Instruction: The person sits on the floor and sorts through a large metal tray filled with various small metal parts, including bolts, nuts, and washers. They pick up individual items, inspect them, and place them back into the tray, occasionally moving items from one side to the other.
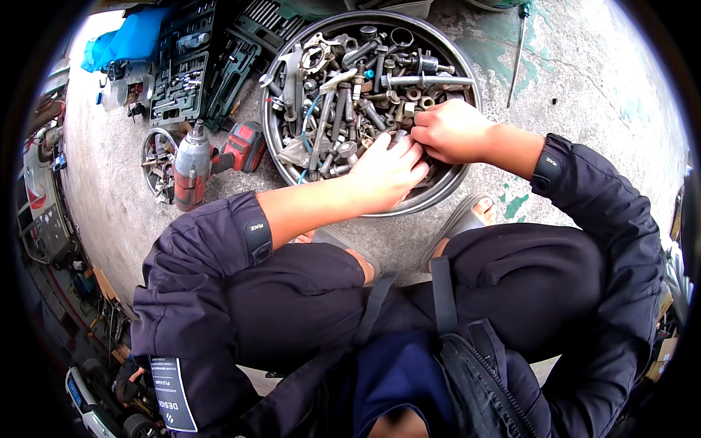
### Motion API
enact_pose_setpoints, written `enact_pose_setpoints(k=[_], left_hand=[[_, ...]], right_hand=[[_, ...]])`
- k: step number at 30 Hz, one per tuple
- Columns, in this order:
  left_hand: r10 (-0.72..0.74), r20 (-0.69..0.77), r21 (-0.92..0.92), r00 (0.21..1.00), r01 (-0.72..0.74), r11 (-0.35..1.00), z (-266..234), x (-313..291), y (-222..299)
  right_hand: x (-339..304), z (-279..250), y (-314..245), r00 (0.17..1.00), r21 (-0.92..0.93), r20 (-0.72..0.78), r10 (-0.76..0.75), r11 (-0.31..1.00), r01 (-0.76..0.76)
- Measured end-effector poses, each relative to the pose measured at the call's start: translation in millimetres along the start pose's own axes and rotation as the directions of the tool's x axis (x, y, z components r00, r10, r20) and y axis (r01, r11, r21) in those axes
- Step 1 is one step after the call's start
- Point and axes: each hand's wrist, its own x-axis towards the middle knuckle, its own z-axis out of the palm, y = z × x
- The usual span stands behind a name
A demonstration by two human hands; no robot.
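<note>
A round metal basin, shaped like a wheel rim, stands before me, heaped with loose bolts, nuts, washers and brackets. My left hand reaches over its near side, fingers apart and resting among the bolts, with the fingertips partly hidden. Just right of it, my right hand is closed, its fingers curled down into the pile. Whatever its fingertips hold, if anything, is hidden. A long bolt lies across the heap beyond my right hand. Several open-end wrenches rest at the left of the pile.
Left of the basin a red and grey cordless impact wrench stands by a small bowl of parts. Open socket cases and a blue bag lie farther back. A long screwdriver is on the concrete floor at right.
</note>
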Motion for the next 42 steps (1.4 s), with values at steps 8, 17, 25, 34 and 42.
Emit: enact_pose_setpoints(k=[8, 17, 25, 34, 42], left_hand=[[-0.109, -0.021, -0.025, 0.994, 0.109, 0.994, 3, 10, 3], [0.063, 0.141, -0.377, 0.988, -0.005, 0.926, -6, 10, -18], [-0.296, 0.227, -0.779, 0.928, 0.356, 0.517, -78, -10, -53], [-0.100, -0.143, -0.057, 0.985, 0.092, 0.994, -85, -16, -107], [-0.017, -0.236, 0.100, 0.972, 0.041, 0.994, -82, -20, -108]], right_hand=[[1, -5, 0, 0.993, 0.028, 0.052, 0.107, 0.994, -0.109], [-4, -3, -2, 0.987, 0.064, 0.032, 0.160, 0.985, -0.162], [3, -1, -30, 0.965, -0.029, 0.261, 0.035, 0.999, -0.028], [6, 2, -51, 0.900, -0.108, 0.431, 0.061, 0.994, -0.015], [1, 14, -38, 0.922, -0.095, 0.385, 0.035, 0.995, 0.002]])
